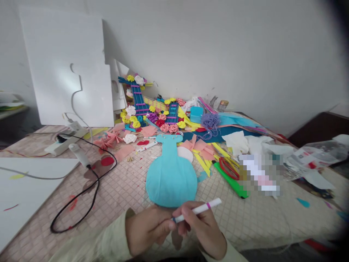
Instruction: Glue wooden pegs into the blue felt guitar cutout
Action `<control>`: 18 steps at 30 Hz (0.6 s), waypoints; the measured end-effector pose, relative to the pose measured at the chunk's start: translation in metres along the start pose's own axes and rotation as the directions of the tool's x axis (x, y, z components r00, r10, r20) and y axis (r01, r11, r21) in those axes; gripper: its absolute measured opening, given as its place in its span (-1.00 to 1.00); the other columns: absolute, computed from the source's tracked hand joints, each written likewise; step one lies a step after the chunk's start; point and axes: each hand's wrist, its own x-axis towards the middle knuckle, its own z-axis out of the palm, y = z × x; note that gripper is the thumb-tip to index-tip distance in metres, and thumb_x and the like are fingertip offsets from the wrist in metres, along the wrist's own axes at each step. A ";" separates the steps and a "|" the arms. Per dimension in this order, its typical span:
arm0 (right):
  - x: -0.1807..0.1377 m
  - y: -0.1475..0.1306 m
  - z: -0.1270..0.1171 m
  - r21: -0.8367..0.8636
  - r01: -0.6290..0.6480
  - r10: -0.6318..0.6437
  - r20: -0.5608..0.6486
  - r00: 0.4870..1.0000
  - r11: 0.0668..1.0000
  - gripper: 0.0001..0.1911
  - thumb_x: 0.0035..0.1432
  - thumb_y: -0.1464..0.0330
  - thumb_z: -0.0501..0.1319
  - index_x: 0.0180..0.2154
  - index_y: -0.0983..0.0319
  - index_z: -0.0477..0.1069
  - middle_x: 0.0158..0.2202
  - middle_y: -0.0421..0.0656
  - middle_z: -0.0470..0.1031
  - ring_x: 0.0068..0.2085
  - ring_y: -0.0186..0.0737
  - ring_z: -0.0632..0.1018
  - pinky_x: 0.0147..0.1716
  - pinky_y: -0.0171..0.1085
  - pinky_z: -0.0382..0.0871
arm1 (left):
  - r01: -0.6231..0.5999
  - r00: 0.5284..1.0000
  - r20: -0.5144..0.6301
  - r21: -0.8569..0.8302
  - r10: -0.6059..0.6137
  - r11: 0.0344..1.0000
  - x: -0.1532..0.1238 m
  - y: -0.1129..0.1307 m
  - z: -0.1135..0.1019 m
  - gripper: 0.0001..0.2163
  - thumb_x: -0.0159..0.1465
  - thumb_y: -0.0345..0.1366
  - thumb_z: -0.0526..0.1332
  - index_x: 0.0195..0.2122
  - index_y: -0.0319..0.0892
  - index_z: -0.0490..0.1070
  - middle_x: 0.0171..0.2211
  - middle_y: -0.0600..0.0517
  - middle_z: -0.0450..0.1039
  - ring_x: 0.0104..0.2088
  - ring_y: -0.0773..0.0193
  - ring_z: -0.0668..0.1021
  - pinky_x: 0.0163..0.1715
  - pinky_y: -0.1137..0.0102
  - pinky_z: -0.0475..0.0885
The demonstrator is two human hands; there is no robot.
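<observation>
A white marker (200, 210) with a purple band is gripped in my right hand (205, 227), its plain end pointing up and right. My left hand (149, 227) closes with thumb and fingers around the marker's dark lower end, so that tip is mostly hidden. Just beyond both hands lies a light blue, guitar-shaped cutout (171, 178) with a round body and a narrow neck, flat on the quilted tablecloth (131, 193). A pale round piece (185, 154) is partly covered by the cutout's neck.
A green utility knife (230, 180) and red-handled scissors (228, 169) lie to the right. Paper flowers (163, 127), purple yarn (210, 122) and scraps crowd the back. At left are a power strip (65, 140), a black cable (95, 193) and a leaning white board (68, 72).
</observation>
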 end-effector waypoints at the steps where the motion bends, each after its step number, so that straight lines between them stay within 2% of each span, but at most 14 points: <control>1: -0.001 -0.002 -0.005 0.013 -0.004 0.004 -0.007 1.000 1.000 -0.68 0.07 0.13 0.14 -0.44 0.23 0.49 -0.68 -0.17 0.39 -0.65 -0.38 0.38 -0.67 -0.40 0.20 | 0.048 0.999 0.016 -0.088 -0.047 0.995 -0.001 -0.001 -0.001 -0.54 0.21 0.10 -0.12 -0.46 -0.20 0.31 -0.70 0.16 0.08 -0.70 0.44 0.19 -0.70 0.51 0.10; 3: 0.000 -0.008 -0.021 0.067 0.050 -0.042 -0.111 0.993 0.997 -0.65 0.02 0.11 0.17 -0.53 0.25 0.47 -0.75 -0.20 0.32 -0.73 -0.40 0.31 -0.75 -0.42 0.12 | 0.163 0.985 0.101 -0.259 -0.141 0.952 -0.005 -0.007 -0.006 -0.52 0.16 0.15 -0.10 -0.64 -0.16 0.12 -0.77 0.17 0.05 -0.76 0.47 0.13 -0.77 0.50 0.00; 4: 0.001 -0.013 -0.032 0.096 0.108 -0.087 -0.200 0.976 0.989 -0.62 0.00 0.09 0.17 -0.59 0.25 0.45 -0.78 -0.21 0.27 -0.76 -0.42 0.26 -0.79 -0.42 0.07 | 0.217 0.973 0.142 -0.317 -0.180 0.923 -0.008 -0.011 -0.010 -0.51 0.14 0.18 -0.12 -0.68 -0.14 0.02 -0.80 0.17 0.05 -0.79 0.48 0.09 -0.80 0.49 -0.05; 5: 0.003 -0.017 -0.044 0.103 0.199 -0.158 -0.315 0.936 0.975 -0.63 0.00 0.10 0.18 -0.61 0.25 0.43 -0.78 -0.23 0.25 -0.76 -0.43 0.25 -0.80 -0.43 0.06 | 0.248 0.967 0.135 -0.336 -0.215 0.909 -0.011 -0.016 -0.016 -0.50 0.13 0.19 -0.14 -0.70 -0.13 -0.04 -0.82 0.17 0.04 -0.81 0.48 0.06 -0.80 0.47 -0.07; 6: 0.005 -0.021 -0.055 0.077 0.283 -0.228 -0.412 0.882 0.956 -0.68 0.01 0.14 0.19 -0.58 0.24 0.44 -0.74 -0.22 0.29 -0.72 -0.42 0.29 -0.75 -0.41 0.15 | 0.249 0.968 0.074 -0.319 -0.238 0.914 -0.013 -0.021 -0.023 -0.49 0.13 0.20 -0.15 -0.72 -0.12 -0.04 -0.83 0.16 0.05 -0.81 0.47 0.06 -0.80 0.47 -0.04; 7: 0.008 -0.024 -0.065 0.023 0.312 -0.270 -0.443 0.855 0.950 -0.74 0.01 0.16 0.20 -0.46 0.22 0.48 -0.62 -0.18 0.40 -0.64 -0.38 0.37 -0.67 -0.37 0.26 | 0.226 0.966 -0.065 -0.260 -0.251 0.939 -0.015 -0.026 -0.030 -0.49 0.13 0.20 -0.13 -0.72 -0.13 0.01 -0.81 0.14 0.08 -0.77 0.45 0.12 -0.76 0.46 0.04; 9: 0.015 -0.023 -0.079 -0.140 0.267 -0.302 -0.441 0.845 0.953 -0.70 0.02 0.20 0.22 -0.17 0.16 0.43 -0.37 -0.13 0.51 -0.41 -0.27 0.50 -0.38 -0.26 0.41 | 0.169 0.894 -0.398 -0.125 -0.206 0.978 -0.013 -0.036 -0.043 -0.52 0.10 0.17 -0.03 -0.67 -0.16 0.18 -0.68 0.10 0.19 -0.60 0.37 0.28 -0.55 0.41 0.26; 11: 0.022 -0.016 -0.082 -0.290 0.179 -0.285 -0.381 0.880 0.940 -0.60 0.08 0.20 0.18 -0.03 0.14 0.32 -0.19 -0.09 0.49 -0.16 -0.19 0.49 -0.10 -0.16 0.34 | 0.142 0.786 -0.596 -0.082 -0.163 0.986 -0.007 -0.048 -0.054 -0.61 0.06 0.12 0.08 -0.49 -0.16 0.30 -0.49 0.07 0.29 -0.37 0.28 0.34 -0.27 0.34 0.30; 12: 0.026 -0.012 -0.080 -0.340 0.150 -0.272 -0.346 0.898 0.928 -0.61 0.12 0.19 0.13 -0.02 0.15 0.30 -0.14 -0.08 0.47 -0.08 -0.17 0.46 -0.02 -0.13 0.28 | 0.135 0.750 -0.641 -0.097 -0.165 0.986 -0.002 -0.053 -0.057 -0.63 0.03 0.09 0.13 -0.41 -0.15 0.31 -0.41 0.06 0.31 -0.30 0.25 0.34 -0.20 0.32 0.28; 14: 0.033 -0.004 -0.074 -0.387 0.145 -0.266 -0.281 0.922 0.911 -0.65 0.18 0.17 0.03 -0.05 0.17 0.31 -0.11 -0.08 0.45 -0.03 -0.16 0.42 0.02 -0.12 0.23 | 0.122 0.704 -0.686 -0.139 -0.184 0.983 0.008 -0.062 -0.062 -0.65 -0.02 0.01 0.20 -0.34 -0.15 0.28 -0.35 0.05 0.34 -0.25 0.22 0.36 -0.18 0.27 0.29; 16: 0.037 -0.002 -0.068 -0.414 0.155 -0.279 -0.257 0.925 0.897 -0.68 0.20 0.17 0.00 -0.11 0.18 0.33 -0.13 -0.09 0.45 -0.04 -0.17 0.43 0.02 -0.13 0.22 | 0.102 0.697 -0.686 -0.192 -0.208 0.976 0.016 -0.068 -0.065 -0.66 -0.08 -0.07 0.25 -0.37 -0.17 0.26 -0.36 0.03 0.36 -0.28 0.20 0.40 -0.25 0.27 0.32; 18: 0.041 -0.006 -0.065 -0.448 0.174 -0.320 -0.274 0.907 0.877 -0.71 0.20 0.17 0.00 -0.16 0.18 0.34 -0.15 -0.10 0.46 -0.05 -0.18 0.43 0.01 -0.15 0.22 | 0.073 0.681 -0.699 -0.229 -0.217 0.971 0.022 -0.069 -0.067 -0.67 -0.13 -0.17 0.28 -0.41 -0.18 0.22 -0.32 0.00 0.38 -0.28 0.19 0.43 -0.29 0.29 0.34</control>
